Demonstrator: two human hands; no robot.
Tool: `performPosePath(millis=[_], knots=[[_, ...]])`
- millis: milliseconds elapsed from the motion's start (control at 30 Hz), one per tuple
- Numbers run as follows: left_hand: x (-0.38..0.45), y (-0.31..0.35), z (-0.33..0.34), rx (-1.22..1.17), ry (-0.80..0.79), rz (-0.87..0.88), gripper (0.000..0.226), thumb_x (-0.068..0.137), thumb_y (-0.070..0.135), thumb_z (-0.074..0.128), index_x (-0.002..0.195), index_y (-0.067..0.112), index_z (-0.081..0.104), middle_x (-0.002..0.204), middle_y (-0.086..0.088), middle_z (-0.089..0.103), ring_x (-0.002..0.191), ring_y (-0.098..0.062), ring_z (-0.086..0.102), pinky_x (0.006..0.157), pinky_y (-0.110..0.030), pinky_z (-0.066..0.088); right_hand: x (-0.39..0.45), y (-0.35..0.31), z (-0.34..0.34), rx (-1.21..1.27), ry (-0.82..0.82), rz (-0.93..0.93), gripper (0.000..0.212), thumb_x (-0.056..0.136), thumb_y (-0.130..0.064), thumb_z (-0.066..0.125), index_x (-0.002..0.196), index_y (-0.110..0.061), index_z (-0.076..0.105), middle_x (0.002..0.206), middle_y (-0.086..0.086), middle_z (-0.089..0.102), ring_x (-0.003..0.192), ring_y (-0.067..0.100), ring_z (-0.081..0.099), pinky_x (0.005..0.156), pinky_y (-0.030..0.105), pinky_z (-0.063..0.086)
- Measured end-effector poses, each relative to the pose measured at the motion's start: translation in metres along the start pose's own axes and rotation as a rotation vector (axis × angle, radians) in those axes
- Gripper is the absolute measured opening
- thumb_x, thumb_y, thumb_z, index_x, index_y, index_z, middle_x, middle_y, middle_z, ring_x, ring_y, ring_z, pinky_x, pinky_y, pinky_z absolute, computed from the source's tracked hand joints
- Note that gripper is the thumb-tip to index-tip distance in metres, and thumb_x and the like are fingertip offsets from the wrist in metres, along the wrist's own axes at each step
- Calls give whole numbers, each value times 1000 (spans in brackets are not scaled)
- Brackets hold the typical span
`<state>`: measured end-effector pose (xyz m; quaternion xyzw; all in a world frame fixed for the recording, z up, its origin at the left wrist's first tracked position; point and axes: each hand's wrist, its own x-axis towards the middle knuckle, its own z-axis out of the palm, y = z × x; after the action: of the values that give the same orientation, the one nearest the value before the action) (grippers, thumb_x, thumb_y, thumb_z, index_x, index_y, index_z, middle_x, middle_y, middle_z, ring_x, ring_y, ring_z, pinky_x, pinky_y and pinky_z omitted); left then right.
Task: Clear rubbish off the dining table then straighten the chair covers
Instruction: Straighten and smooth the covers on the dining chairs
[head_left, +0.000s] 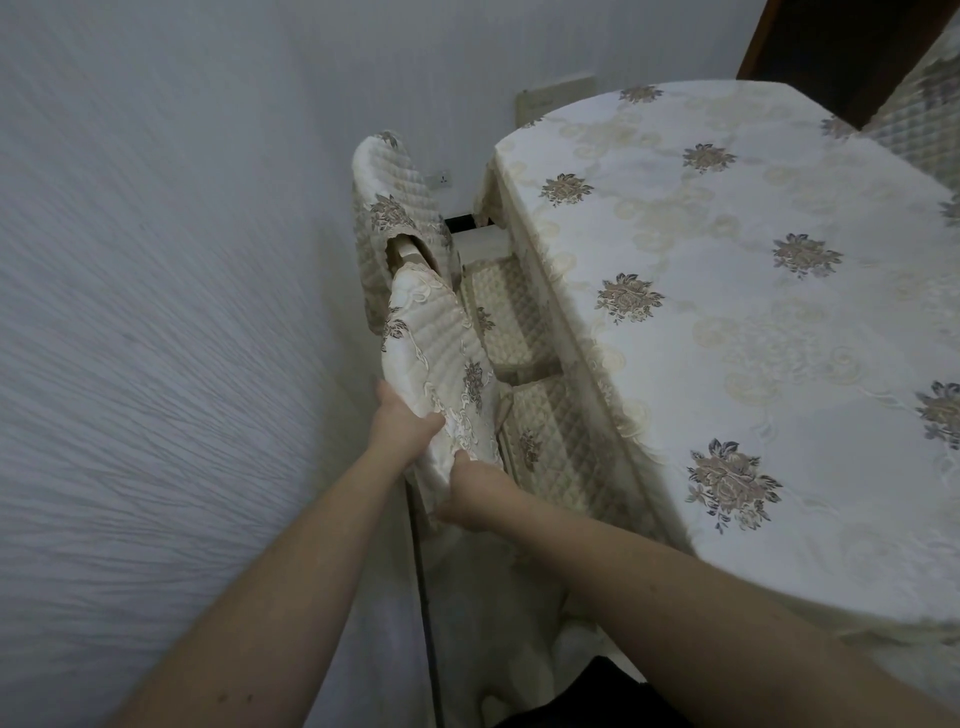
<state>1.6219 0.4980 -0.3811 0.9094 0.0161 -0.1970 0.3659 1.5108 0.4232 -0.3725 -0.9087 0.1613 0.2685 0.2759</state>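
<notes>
While both hands grip the near chair cover, the main risk is an uneven pull. The left hand holds the outer edge of the cover's lower end with its fingers hidden behind the cloth, and the right hand pinches the lower corner just beside it, so the two hands are close together. If one pulls harder, I think the quilted cloth may twist or slip off the chair back. Beyond the hands, the far chair cover already hangs crooked, with bare chair frame showing under it. To the right of the hands, the table shows no rubbish in the visible part.
</notes>
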Motion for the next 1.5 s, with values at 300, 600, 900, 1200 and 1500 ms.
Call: performPosePath(millis=[300,600,900,1200,1500], knots=[[4,1,-6,86,-47,33,83,79,26,70,139,6,16,111,-12,51,95,-28,53,79,-37,49,0,5,-9,-13,-72,-65,87,92,-43,48,149,3,2,140,21,44,125,36,47,96,41,40],[3,8,-10,131,-37,52,90,78,21,71,144,1,13,128,-18,55,112,-33,56,87,-33,47,15,7,1,-44,-46,-88,87,90,-49,51,147,4,12,142,19,43,126,34,47,101,40,37],[-2,15,-19,181,-77,19,94,76,28,76,147,6,19,138,-15,45,123,-30,48,92,-28,42,20,16,-8,-81,-150,-155,90,89,-52,52,145,9,17,137,23,46,123,37,49,98,41,39],[35,46,-54,227,110,-5,48,96,46,46,123,7,55,114,-10,63,110,-28,58,85,-31,42,32,19,-59,99,-170,-252,80,89,-67,41,139,-5,38,135,16,53,122,32,51,96,36,39],[99,83,-69,101,34,60,59,97,42,45,146,12,34,146,-13,44,128,-27,47,102,-33,38,72,-3,-91,231,17,-207,65,91,-52,44,141,-12,30,139,16,43,122,34,48,95,42,42]])
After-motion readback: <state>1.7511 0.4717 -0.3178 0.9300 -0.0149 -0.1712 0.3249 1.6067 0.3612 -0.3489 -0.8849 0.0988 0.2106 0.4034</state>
